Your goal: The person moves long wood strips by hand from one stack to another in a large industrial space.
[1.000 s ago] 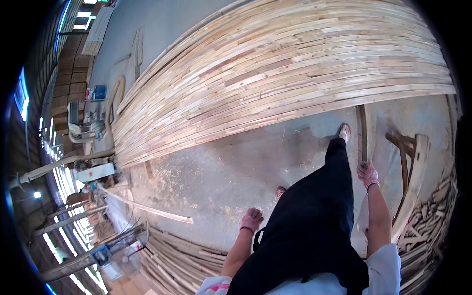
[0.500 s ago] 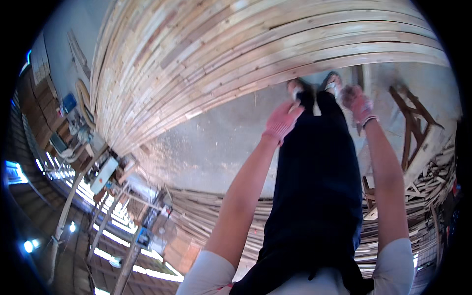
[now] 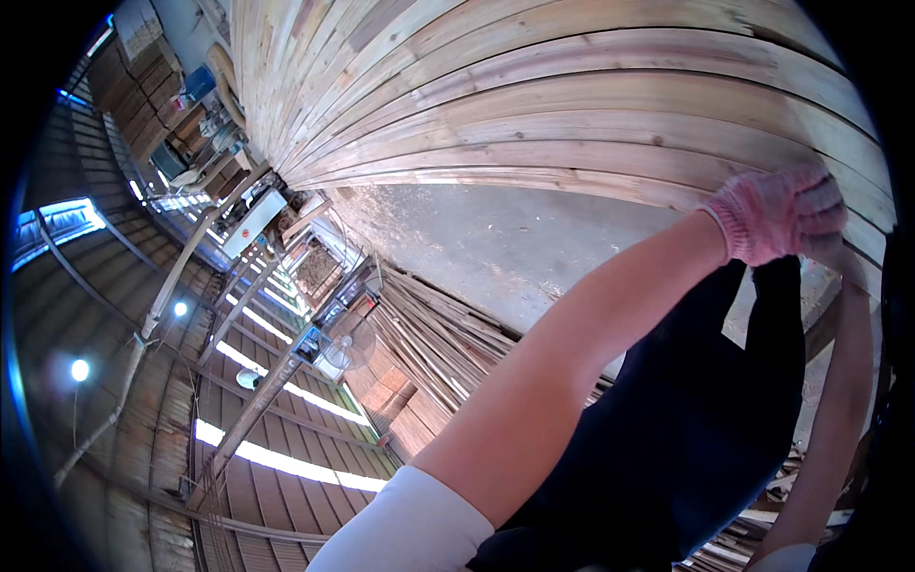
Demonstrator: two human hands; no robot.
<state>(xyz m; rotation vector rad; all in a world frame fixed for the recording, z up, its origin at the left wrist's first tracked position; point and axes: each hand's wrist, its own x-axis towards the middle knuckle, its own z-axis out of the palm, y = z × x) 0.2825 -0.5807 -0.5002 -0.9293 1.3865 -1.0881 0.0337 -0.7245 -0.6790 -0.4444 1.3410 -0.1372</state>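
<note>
My left hand, in a pink knit glove with greyish fingers, is at the right, in front of the near edge of a wide layer of pale wooden boards. Its fingers are bent and closed; what lies inside them is hidden. My right forearm rises along the right rim and ends behind the left glove. That glove covers my right hand, so its fingers do not show. Whether either hand touches the boards I cannot tell.
Grey concrete floor runs below the boards. Long thin timber strips lie in a pile behind my left arm. A standing fan, wooden posts and a pale box-shaped machine part are at the left.
My hands were apart over the floor; now they are close together at the right, by the boards' edge. The view has turned, and the boards appear nearer.
</note>
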